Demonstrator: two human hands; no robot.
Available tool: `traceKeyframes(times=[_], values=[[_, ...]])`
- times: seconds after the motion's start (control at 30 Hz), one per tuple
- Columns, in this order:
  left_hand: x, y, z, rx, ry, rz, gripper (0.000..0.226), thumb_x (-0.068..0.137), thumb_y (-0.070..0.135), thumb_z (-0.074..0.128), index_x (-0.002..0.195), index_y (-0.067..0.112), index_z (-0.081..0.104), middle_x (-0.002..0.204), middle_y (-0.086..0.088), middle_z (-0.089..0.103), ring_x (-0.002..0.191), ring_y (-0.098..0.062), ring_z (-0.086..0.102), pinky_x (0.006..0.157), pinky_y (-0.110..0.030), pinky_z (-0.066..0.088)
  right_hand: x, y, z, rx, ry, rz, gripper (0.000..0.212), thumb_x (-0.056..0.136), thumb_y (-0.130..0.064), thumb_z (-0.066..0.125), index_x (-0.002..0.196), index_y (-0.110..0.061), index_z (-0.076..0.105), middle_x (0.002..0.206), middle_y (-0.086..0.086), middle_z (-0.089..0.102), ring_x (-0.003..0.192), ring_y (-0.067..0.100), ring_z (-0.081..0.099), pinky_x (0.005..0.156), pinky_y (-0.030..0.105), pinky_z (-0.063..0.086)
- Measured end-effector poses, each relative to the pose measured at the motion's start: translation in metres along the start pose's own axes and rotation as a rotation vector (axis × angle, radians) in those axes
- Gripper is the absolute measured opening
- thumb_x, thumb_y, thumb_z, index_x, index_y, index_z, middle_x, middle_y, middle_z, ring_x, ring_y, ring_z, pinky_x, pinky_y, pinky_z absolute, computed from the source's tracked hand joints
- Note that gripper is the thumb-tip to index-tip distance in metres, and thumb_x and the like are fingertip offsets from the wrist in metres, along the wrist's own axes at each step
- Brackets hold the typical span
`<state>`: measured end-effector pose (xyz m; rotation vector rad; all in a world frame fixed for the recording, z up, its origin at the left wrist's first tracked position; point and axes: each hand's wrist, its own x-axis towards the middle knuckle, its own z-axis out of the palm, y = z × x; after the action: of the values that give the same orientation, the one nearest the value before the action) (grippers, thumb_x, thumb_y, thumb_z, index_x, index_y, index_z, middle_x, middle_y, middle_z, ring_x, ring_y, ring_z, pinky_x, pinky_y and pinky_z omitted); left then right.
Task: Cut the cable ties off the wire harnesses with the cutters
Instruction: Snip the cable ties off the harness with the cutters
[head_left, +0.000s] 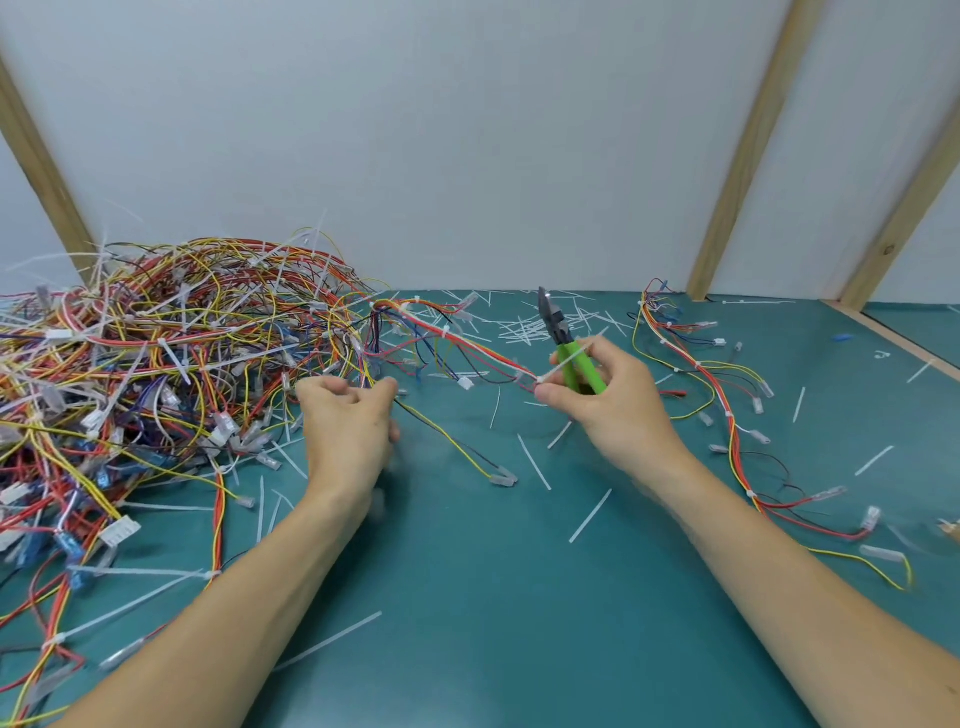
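Observation:
A big tangle of coloured wire harnesses (156, 364) with white cable ties covers the left of the green table. One harness (441, 332) stretches from the pile toward the centre. My left hand (348, 421) grips its wires near the pile's edge. My right hand (618, 405) holds the green-handled cutters (563, 338), jaws pointing up and away. The same hand pinches the harness end, where a white cable tie (566, 361) crosses the cutter handles.
A separate harness (727, 415) lies at the right. Cut white tie pieces (535, 325) litter the green mat (467, 597), thickest behind the cutters. Wooden posts (748, 156) stand against the white back wall. A raised wooden edge (893, 338) crosses the far right.

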<state>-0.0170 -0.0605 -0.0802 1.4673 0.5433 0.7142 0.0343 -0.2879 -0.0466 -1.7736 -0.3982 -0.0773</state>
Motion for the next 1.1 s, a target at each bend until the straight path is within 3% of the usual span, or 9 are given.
traceKeyframes(times=[0.07,0.13,0.2,0.27,0.4,0.6,0.77,0.9,1.1], values=[[-0.008,0.009,-0.001,0.000,0.042,0.150,0.038,0.088,0.017,0.067,0.095,0.025,0.030,0.057,0.006,0.055,0.054,-0.020,0.053,0.055,-0.036,0.038,-0.001,-0.003,0.002,0.115,-0.024,0.076,0.026,0.083,-0.003,0.083,0.094,-0.017,0.064,0.075,-0.007,0.075,0.062,0.010,0.060,0.066,0.026,0.049],[-0.020,0.021,0.000,-0.003,0.050,0.383,0.036,0.088,0.013,0.067,0.091,0.028,0.034,0.066,0.011,0.049,0.058,-0.012,0.049,0.061,-0.030,0.041,-0.002,-0.004,0.003,0.212,-0.053,0.161,0.027,0.081,-0.002,0.083,0.097,-0.014,0.064,0.077,-0.001,0.074,0.061,0.017,0.057,0.061,0.030,0.049],[-0.035,0.029,0.003,0.033,-0.063,0.569,0.026,0.089,0.011,0.068,0.089,0.024,0.045,0.068,0.013,0.052,0.058,-0.006,0.047,0.058,-0.020,0.040,-0.003,-0.005,0.005,0.277,-0.097,0.224,0.030,0.080,-0.002,0.083,0.099,-0.012,0.062,0.079,0.005,0.074,0.063,0.021,0.057,0.057,0.029,0.050],[-0.050,0.028,0.008,0.102,-0.284,0.625,0.010,0.090,0.014,0.068,0.086,0.016,0.060,0.066,0.007,0.060,0.055,-0.009,0.050,0.052,-0.024,0.041,-0.005,-0.005,0.006,0.308,-0.159,0.269,0.032,0.080,-0.005,0.083,0.101,-0.014,0.061,0.082,0.006,0.074,0.066,0.021,0.061,0.057,0.026,0.052],[-0.061,0.020,0.016,0.136,-0.559,0.458,0.007,0.095,0.014,0.068,0.090,0.012,0.071,0.063,-0.002,0.067,0.046,-0.005,0.052,0.049,-0.020,0.040,-0.008,-0.004,0.007,0.309,-0.275,0.319,0.033,0.081,-0.009,0.083,0.106,-0.017,0.063,0.079,-0.001,0.074,0.067,0.013,0.067,0.060,0.024,0.056],[-0.045,0.016,0.015,-0.039,-0.593,0.158,0.008,0.093,0.020,0.070,0.095,0.016,0.077,0.070,0.005,0.069,0.048,-0.011,0.047,0.043,-0.020,0.033,-0.011,-0.005,0.010,0.293,-0.373,0.325,0.041,0.079,-0.012,0.086,0.112,-0.020,0.064,0.089,0.008,0.074,0.070,0.016,0.063,0.062,0.026,0.056],[-0.043,0.016,0.013,-0.033,-0.590,0.170,0.013,0.090,0.027,0.073,0.081,0.018,0.076,0.074,-0.001,0.073,0.054,-0.014,0.061,0.043,-0.024,0.035,-0.012,-0.004,0.012,0.234,-0.387,0.287,0.034,0.083,-0.014,0.084,0.113,-0.016,0.068,0.087,0.002,0.075,0.070,0.013,0.063,0.066,0.030,0.059],[-0.038,0.017,0.012,-0.046,-0.439,0.185,0.013,0.094,0.022,0.070,0.081,0.018,0.071,0.079,-0.001,0.077,0.071,-0.017,0.076,0.047,-0.017,0.045,-0.010,0.000,0.013,0.101,-0.234,0.164,0.009,0.093,-0.025,0.075,0.099,-0.019,0.072,0.090,-0.003,0.079,0.072,0.011,0.066,0.077,0.041,0.061],[-0.028,0.018,0.007,-0.128,-0.304,0.130,0.013,0.096,0.020,0.067,0.089,0.010,0.071,0.082,-0.003,0.078,0.084,-0.016,0.077,0.058,-0.022,0.054,-0.007,0.006,0.009,-0.067,0.061,-0.037,0.027,0.100,-0.050,0.059,0.094,-0.027,0.071,0.089,-0.012,0.078,0.072,0.002,0.068,0.074,0.029,0.052]])
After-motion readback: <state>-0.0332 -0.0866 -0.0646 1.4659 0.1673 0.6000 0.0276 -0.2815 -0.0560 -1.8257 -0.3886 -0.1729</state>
